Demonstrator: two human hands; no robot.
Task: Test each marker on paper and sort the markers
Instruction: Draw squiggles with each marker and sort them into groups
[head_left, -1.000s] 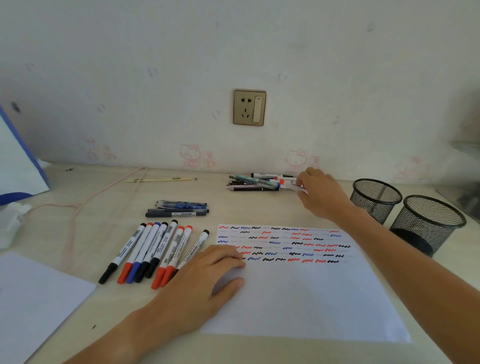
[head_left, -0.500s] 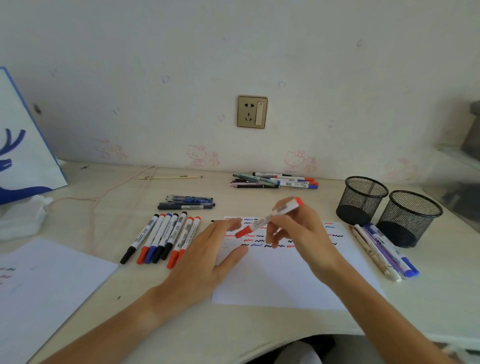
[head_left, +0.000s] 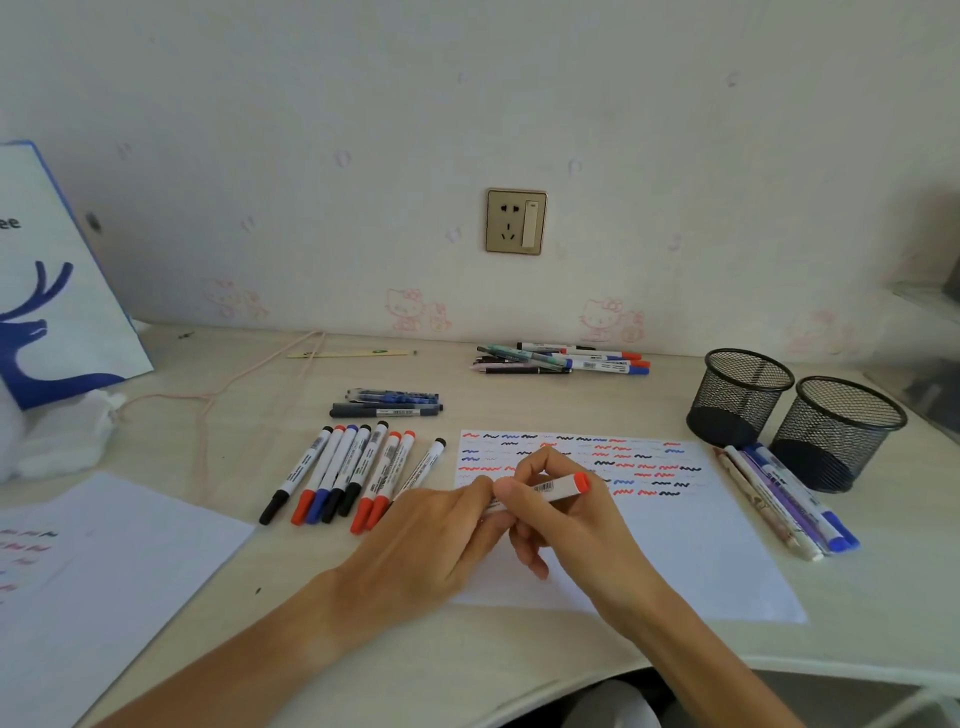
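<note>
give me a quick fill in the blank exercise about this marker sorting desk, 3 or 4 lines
1. Both hands hold a marker whose visible end is ____.
2. The number of black mesh cups on the desk is ____.
3. The squiggles are drawn on the sheet of ____ under the right hand.
4. The wall socket is mounted ____ the pile of pens by the wall.

Missing words: red; two; paper; above

Pale desk (head_left: 519, 400): scribbled paper (head_left: 701, 545) near the front edge, sorted markers (head_left: 353, 473) just left, mesh cups (head_left: 795, 415) toward the right edge.
</note>
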